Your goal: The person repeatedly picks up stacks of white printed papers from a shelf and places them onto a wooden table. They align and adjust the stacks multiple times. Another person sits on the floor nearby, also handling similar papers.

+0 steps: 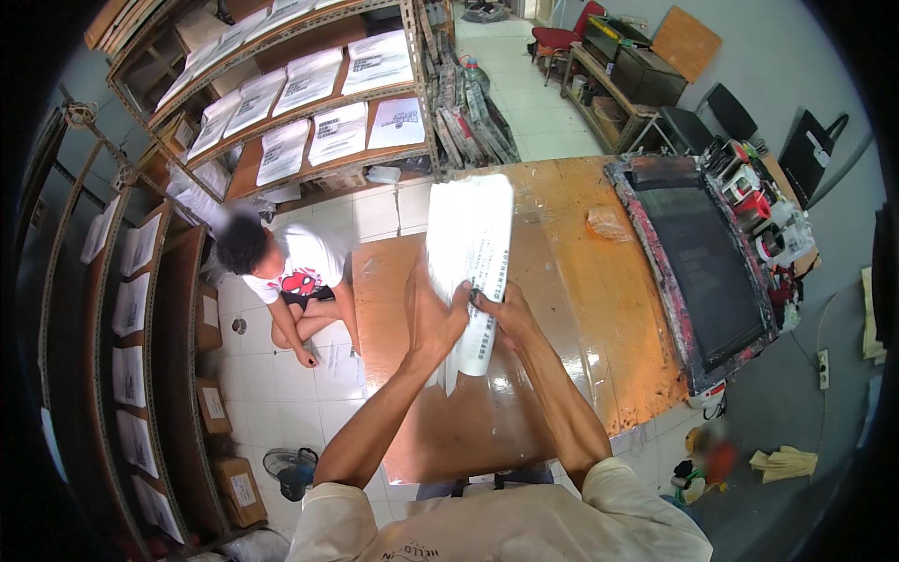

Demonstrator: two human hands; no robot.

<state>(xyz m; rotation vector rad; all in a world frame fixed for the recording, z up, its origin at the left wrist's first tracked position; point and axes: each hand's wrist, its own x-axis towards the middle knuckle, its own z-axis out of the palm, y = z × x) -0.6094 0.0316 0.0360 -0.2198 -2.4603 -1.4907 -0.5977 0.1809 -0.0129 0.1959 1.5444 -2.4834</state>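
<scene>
A bundle of thin white printed sheets (471, 225), perhaps plastic bags, is held upright above the wooden table between my two hands. My left hand (436, 317) is closed on its left side. On the right side my right hand (508, 316) grips it, with the thumb on the printed front and a dark smudge near the thumb tip. The fingers behind the bundle are hidden. Its lower end is uneven, with one pointed corner hanging down. Beneath lies the glossy brown table top (524, 403).
A screen-printing frame (698, 267) lies on the table's right, beside cups and bottles (754, 206). A crumpled clear wrapper (609, 223) rests near it. Racks (281, 122) with white printed sheets stand at the left and back. Another person (290, 272) sits on the floor left of the table.
</scene>
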